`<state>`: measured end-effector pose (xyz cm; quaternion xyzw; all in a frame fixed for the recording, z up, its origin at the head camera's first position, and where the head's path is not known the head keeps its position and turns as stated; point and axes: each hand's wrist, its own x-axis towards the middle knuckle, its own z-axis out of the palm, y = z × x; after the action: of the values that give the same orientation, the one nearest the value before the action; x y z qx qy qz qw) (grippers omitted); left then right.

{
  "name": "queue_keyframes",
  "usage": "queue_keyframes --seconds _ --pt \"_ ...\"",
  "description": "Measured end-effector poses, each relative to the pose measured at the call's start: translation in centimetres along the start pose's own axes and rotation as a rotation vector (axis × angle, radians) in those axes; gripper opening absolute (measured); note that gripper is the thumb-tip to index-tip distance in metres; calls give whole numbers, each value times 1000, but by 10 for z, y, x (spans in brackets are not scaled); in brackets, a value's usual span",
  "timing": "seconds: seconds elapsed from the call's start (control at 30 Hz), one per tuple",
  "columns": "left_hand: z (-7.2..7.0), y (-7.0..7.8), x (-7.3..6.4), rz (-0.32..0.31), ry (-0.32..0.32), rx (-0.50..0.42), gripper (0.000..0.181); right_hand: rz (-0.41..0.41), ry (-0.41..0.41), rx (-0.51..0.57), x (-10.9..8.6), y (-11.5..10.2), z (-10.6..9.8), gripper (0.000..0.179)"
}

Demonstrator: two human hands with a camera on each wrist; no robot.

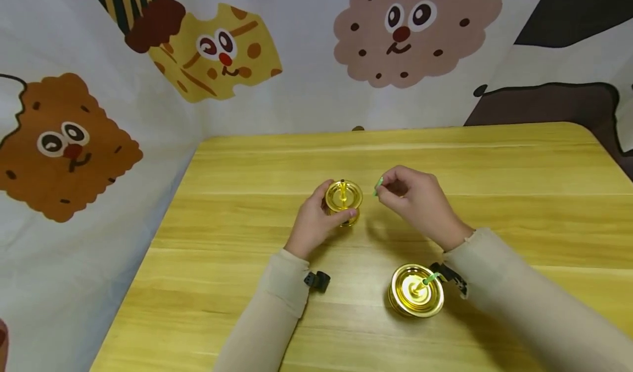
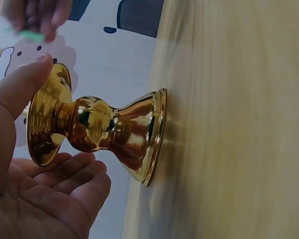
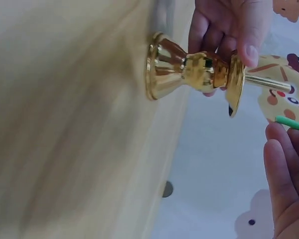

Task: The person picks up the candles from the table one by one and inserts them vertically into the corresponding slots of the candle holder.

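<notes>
A gold oil lamp [image 1: 343, 196], footed and with a thin tube rising from its dish, stands upright on the table. My left hand [image 1: 316, 218] holds it, thumb at the dish rim and fingers around the far side. In the right wrist view the bare tube [image 3: 269, 82] points out from the dish. Just right of the lamp, my right hand [image 1: 420, 201] pinches a short green wick [image 1: 378, 186] between thumb and fingertips, apart from the tube. Nearer the front stands a second gold oil lamp [image 1: 414, 300], with a green wick [image 1: 432, 277] bent out of its tube.
The wooden table [image 1: 222, 240] lies under both hands. A pale curtain [image 1: 306, 103] with cartoon biscuits hangs behind and to the left. My right wrist strap [image 1: 452, 278] is close beside the second lamp's rim.
</notes>
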<state>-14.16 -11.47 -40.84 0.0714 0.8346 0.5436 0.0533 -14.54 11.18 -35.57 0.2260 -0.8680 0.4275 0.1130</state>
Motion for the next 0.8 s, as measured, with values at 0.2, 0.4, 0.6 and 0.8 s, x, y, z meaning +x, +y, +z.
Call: queue_keyframes --seconds 0.2,0.4,0.6,0.8 --pt "-2 -1 0 24 4 -13 73 -51 -34 19 22 -10 12 2" --pt "0 -1 1 35 -15 -24 68 -61 -49 11 34 -14 18 3" --pt "0 -2 2 17 -9 -5 72 -71 -54 34 43 -21 20 4" --pt "0 -1 3 13 -5 -3 74 -64 -47 41 46 -25 20 3"
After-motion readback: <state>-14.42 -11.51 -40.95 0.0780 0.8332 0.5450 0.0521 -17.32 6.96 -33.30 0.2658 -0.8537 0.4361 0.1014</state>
